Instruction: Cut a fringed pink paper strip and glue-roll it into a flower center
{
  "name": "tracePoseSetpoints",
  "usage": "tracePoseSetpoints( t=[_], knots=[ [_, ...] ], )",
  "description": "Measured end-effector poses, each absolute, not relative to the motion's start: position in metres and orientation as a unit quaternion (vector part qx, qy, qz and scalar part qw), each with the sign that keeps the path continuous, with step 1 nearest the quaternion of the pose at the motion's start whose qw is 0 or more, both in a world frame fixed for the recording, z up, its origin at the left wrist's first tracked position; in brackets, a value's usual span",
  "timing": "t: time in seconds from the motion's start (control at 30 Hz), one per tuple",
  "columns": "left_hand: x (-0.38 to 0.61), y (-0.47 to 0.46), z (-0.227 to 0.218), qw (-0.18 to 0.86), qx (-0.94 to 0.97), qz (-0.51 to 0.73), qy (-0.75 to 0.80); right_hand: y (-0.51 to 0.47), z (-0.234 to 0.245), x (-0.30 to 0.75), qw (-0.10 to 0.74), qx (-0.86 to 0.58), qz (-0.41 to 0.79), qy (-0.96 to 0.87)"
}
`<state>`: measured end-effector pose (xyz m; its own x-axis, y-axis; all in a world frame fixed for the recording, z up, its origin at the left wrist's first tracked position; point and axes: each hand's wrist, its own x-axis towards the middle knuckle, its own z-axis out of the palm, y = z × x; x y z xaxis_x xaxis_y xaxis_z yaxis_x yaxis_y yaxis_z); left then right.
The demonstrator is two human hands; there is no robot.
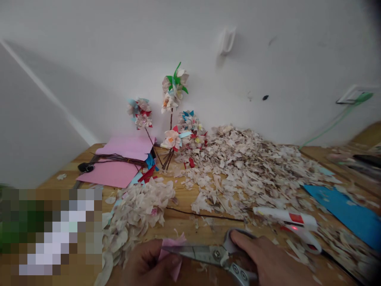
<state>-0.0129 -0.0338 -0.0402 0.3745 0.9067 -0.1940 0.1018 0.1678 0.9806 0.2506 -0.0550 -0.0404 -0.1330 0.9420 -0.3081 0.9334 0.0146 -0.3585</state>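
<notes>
Bottom edge of view, low over the wooden counter (184,206). Left hand (145,266) pinched closed on a small pink paper piece (174,258). Right hand (268,262) gripping scissors (208,254), fingers through the handle loops; blades nearly closed, tips at the pink piece. Glue gun (285,218) lying just beyond the right hand, red light showing. Wide heap of pale paper scraps (244,167) behind it. Paper flowers on sticks (174,91) against the wall. Pink sheets (119,163) far left, blue sheet (348,210) right.
</notes>
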Motion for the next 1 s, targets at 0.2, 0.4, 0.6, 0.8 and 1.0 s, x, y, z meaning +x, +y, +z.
tracePoseSetpoints(
  t=[0.2, 0.4, 0.6, 0.8, 1.0],
  knots=[
    [-0.012, -0.033, -0.039, 0.577, 0.576, 0.352, 0.459, -0.054, -0.035, 0.249, 0.053, -0.634, 0.251, -0.730],
    [-0.006, -0.036, -0.040, 0.567, 0.549, 0.372, 0.488, -0.054, -0.032, 0.246, 0.044, -0.632, 0.255, -0.730],
    [-0.010, -0.035, -0.043, 0.575, 0.571, 0.339, 0.478, -0.052, -0.028, 0.240, 0.026, -0.629, 0.265, -0.731],
    [-0.010, -0.035, -0.044, 0.585, 0.560, 0.344, 0.475, -0.053, -0.031, 0.242, -0.009, -0.652, 0.228, -0.723],
    [-0.009, -0.036, -0.038, 0.590, 0.550, 0.338, 0.484, -0.055, -0.036, 0.246, -0.022, -0.661, 0.226, -0.715]
  ],
)
